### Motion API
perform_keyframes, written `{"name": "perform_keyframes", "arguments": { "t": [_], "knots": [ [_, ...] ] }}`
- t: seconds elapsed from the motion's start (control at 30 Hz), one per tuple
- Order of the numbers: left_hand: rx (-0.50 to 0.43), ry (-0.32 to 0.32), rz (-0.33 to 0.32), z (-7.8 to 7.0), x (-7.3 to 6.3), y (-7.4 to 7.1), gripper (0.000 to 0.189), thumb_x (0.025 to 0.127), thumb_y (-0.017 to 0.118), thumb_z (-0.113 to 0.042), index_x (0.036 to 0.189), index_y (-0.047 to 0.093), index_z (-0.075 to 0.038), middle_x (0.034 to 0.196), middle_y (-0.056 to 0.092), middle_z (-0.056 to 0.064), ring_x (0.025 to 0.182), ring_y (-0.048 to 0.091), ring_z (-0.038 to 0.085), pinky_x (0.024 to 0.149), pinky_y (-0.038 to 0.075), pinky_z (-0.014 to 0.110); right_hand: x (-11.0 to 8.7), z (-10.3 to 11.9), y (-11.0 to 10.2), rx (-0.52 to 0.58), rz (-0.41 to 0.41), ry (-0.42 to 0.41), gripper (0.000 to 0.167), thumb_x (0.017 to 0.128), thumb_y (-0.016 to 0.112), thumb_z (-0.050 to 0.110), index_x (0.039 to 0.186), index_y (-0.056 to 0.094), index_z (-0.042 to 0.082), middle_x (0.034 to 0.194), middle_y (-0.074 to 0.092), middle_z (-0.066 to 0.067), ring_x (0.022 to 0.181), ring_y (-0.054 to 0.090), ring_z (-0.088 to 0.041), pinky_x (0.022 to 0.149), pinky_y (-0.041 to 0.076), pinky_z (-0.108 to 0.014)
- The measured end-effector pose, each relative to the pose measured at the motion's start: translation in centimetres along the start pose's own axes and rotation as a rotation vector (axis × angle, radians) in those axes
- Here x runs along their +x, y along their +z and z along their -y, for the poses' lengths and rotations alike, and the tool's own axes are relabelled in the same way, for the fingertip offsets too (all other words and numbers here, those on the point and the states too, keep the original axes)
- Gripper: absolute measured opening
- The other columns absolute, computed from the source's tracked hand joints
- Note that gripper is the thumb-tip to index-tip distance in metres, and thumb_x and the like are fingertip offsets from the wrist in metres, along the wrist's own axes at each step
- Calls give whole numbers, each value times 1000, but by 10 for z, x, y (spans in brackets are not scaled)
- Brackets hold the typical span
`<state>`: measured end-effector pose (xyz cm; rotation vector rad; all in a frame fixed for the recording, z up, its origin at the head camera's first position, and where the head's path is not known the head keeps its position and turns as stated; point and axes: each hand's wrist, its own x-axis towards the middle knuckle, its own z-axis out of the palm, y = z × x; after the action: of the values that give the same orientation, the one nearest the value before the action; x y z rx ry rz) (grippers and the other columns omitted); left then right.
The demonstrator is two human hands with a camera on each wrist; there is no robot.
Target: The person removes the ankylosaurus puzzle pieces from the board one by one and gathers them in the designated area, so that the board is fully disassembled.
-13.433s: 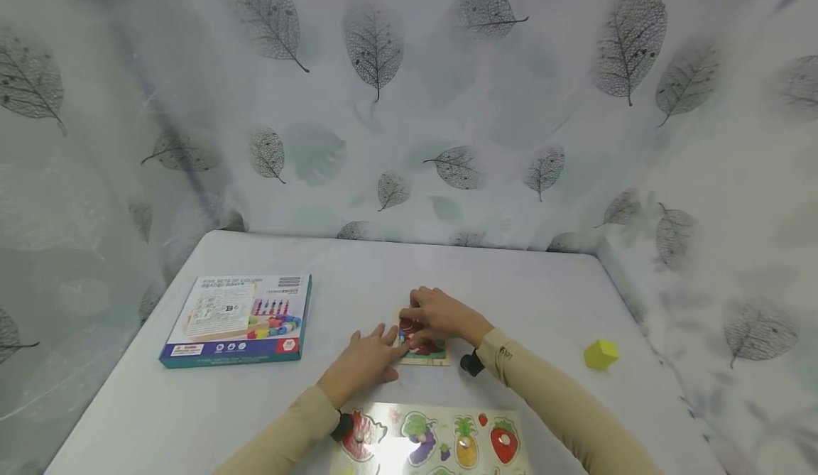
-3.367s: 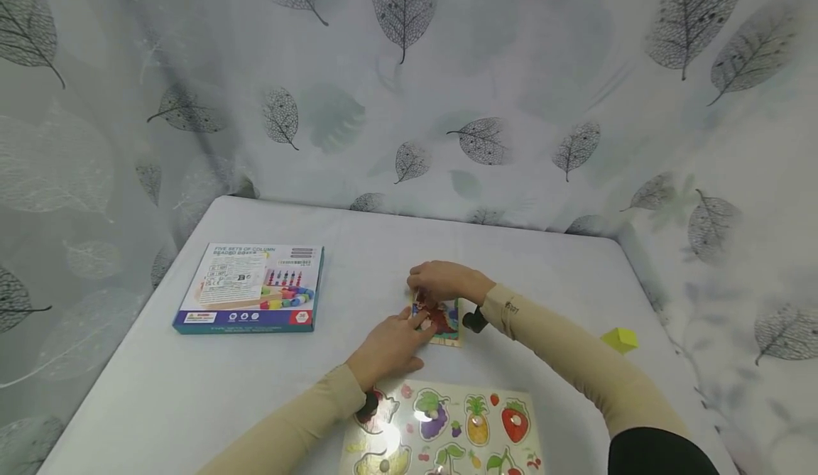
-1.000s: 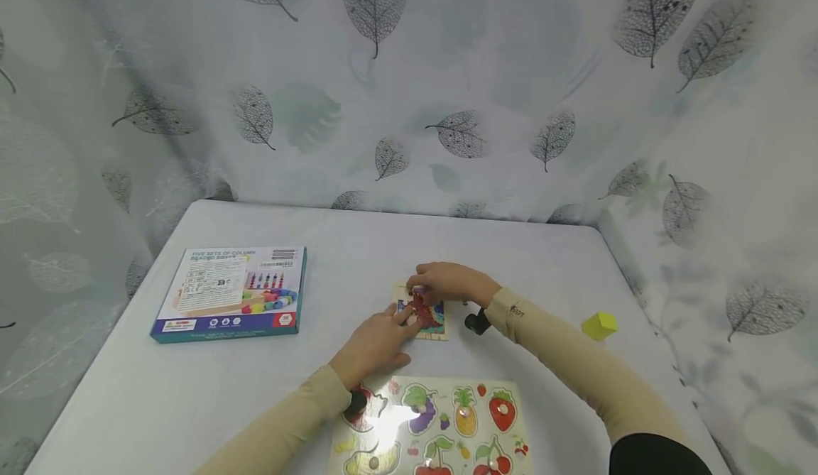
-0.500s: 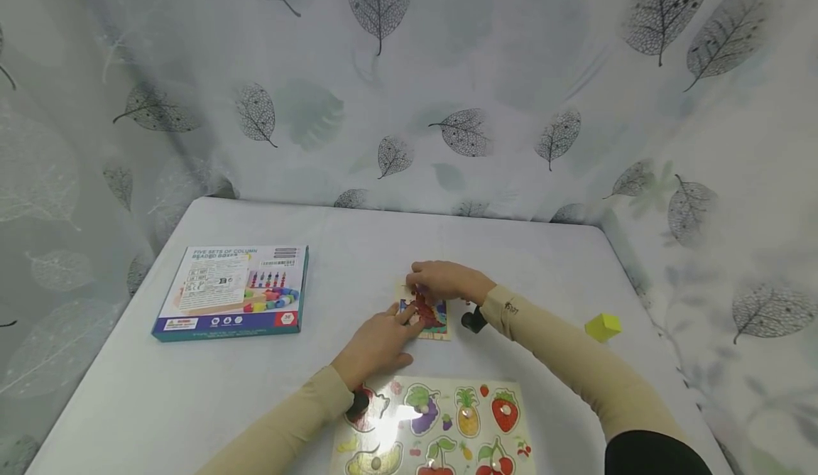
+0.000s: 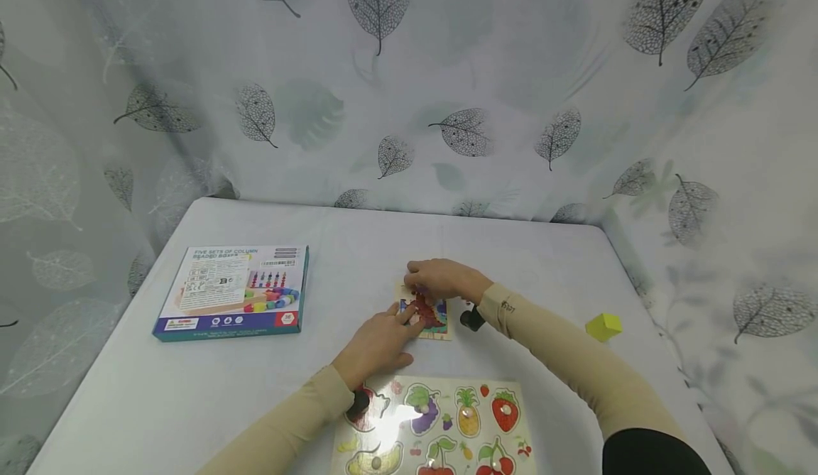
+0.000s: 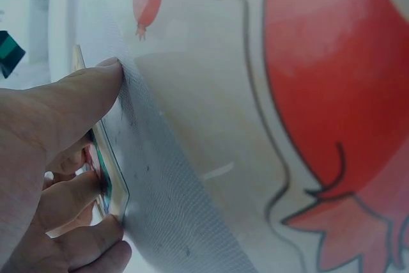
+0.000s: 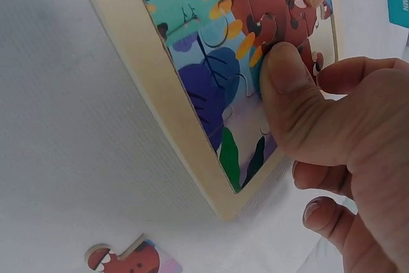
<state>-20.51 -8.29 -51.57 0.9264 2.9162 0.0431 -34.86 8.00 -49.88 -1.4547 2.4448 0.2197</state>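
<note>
Nearest, a fruit board [image 5: 473, 441] lies flat, its far left corner partly covered by the left wrist. Beyond a strip of white cloth, the framed puzzle [image 5: 429, 315] sits mid-table. The left hand [image 5: 377, 344] reaches in low, fingers relaxed and ungripping, resting on its near left side. The right hand [image 5: 447, 280] arches over the far side, thumb and bent fingers touching it; whether they pinch anything I cannot tell. Just outside the frame's right edge lies a loose piece [image 7: 137, 260]. Open table [image 5: 358, 262] separates the puzzle from a yellow block [image 5: 603, 327] rightward and a box [image 5: 230, 294] leftward.
</note>
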Motion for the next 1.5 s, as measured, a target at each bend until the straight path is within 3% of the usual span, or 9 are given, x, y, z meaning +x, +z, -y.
{"name": "perform_keyframes", "arguments": {
  "t": [0.13,0.37,0.9,1.4,1.5],
  "knots": [
    [5,0,-1,0,0,-2,64,87,75,-46,143,57,-22,152,52,9,134,56,40,102,56,40,-1,0,2,0,-9,-4,18,89,76,16,104,67,19,105,55,2,82,52,-10,78,52,-28],
    [12,-6,16,-1,0,-3,65,87,74,-46,145,56,-22,153,52,9,135,55,39,103,55,40,-3,-3,4,-29,-47,-11,26,90,76,17,113,67,21,105,59,3,81,53,-9,79,55,-29],
    [-12,-13,33,0,1,-2,65,88,74,-46,145,55,-23,154,50,8,136,54,39,102,56,41,1,-2,-4,-89,-22,-64,23,83,82,25,100,66,22,95,54,4,73,46,-8,69,48,-26],
    [3,-5,26,0,1,-1,63,87,74,-47,144,56,-24,154,52,7,136,55,39,100,57,40,3,5,-5,-24,17,5,29,83,83,17,102,60,18,97,61,2,81,57,-12,76,53,-29],
    [5,-4,16,1,1,-1,63,87,75,-47,143,57,-24,153,52,8,135,56,39,99,57,40,2,4,-4,61,33,50,31,84,81,13,104,58,17,97,63,2,83,58,-12,77,52,-29]
  ]
}}
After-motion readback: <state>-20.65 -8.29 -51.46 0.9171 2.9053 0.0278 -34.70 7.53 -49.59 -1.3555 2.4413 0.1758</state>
